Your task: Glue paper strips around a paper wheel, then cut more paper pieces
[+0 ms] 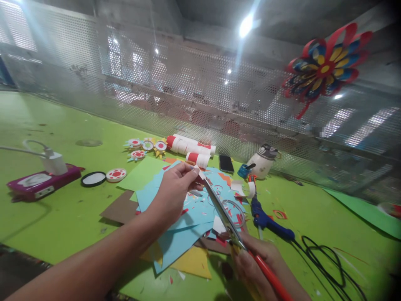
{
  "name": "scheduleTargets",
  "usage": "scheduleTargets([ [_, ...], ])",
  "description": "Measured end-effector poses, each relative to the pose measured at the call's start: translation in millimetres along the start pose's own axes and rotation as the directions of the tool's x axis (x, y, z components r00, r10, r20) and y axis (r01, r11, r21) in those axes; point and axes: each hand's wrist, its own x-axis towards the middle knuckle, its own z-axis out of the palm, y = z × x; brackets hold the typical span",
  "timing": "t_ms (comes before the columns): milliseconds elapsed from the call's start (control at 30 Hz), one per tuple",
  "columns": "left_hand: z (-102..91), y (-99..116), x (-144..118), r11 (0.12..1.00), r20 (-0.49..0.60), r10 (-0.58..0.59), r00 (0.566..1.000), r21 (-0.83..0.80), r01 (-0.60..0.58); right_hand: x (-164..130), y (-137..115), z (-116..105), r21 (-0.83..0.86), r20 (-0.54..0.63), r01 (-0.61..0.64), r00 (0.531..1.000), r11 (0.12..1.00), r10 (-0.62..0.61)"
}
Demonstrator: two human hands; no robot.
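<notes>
My left hand (177,186) pinches a small white piece of paper (199,171) between thumb and fingers. In my right hand (253,261) is a pair of long-bladed scissors (222,209) with red handles. The blade tips meet the paper close to my left fingertips; whether they are parted there I cannot tell. Beneath both hands lie overlapping light blue sheets (188,246), strewn with red and white paper scraps. A grey ring (234,211), perhaps a roll of tape, rests among the scraps beside the blades.
Right of the sheets lies a blue glue gun (271,223) with a black cable (326,259). A phone (226,163), a white bottle (263,161) and paper rolls (191,145) stand behind. Paper flowers (148,144) and a purple power strip (44,182) are left. A paper flower ornament (326,69) hangs upper right.
</notes>
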Motion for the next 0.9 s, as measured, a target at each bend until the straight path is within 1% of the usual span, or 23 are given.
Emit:
scheduleTargets([
  [100, -0.2, 3.0, -0.3, 1.0, 0.023, 0.0, 1.0, -0.007, 0.0, -1.2, -2.2, -0.4, -0.015, 0.006, -0.008, 1.0, 1.0, 0.008],
  [267, -0.3, 5.8, -0.5, 1.0, 0.034, -0.01, 0.999, -0.015, 0.01, -2.3, -4.0, -1.5, -0.081, -0.032, 0.003, 0.999, 0.997, -0.006],
  [433, 0.2, 6.6, -1.1, 1.0, 0.049, -0.018, 0.999, -0.013, 0.018, -3.2, -0.2, -2.3, -0.059, 0.002, 0.008, 1.0, 0.998, -0.008],
  [600, 0.3, 8.2, -1.5, 0.999, 0.048, -0.027, 0.998, -0.034, 0.029, -6.4, 3.5, -0.9, -0.067, -0.046, 0.033, 0.998, 0.997, -0.036],
  [767, -0.2, 9.6, -1.6, 0.997, 0.05, -0.052, 0.997, -0.048, 0.054, -8.4, 4.5, 0.6, -0.018, -0.071, -0.026, 0.997, 1.0, 0.025],
  [900, -0.1, 9.4, -1.6, 0.996, 0.052, -0.073, 0.996, -0.048, 0.075, -9.5, 4.2, 0.9, -0.009, -0.055, -0.043, 0.998, 0.999, 0.042],
])
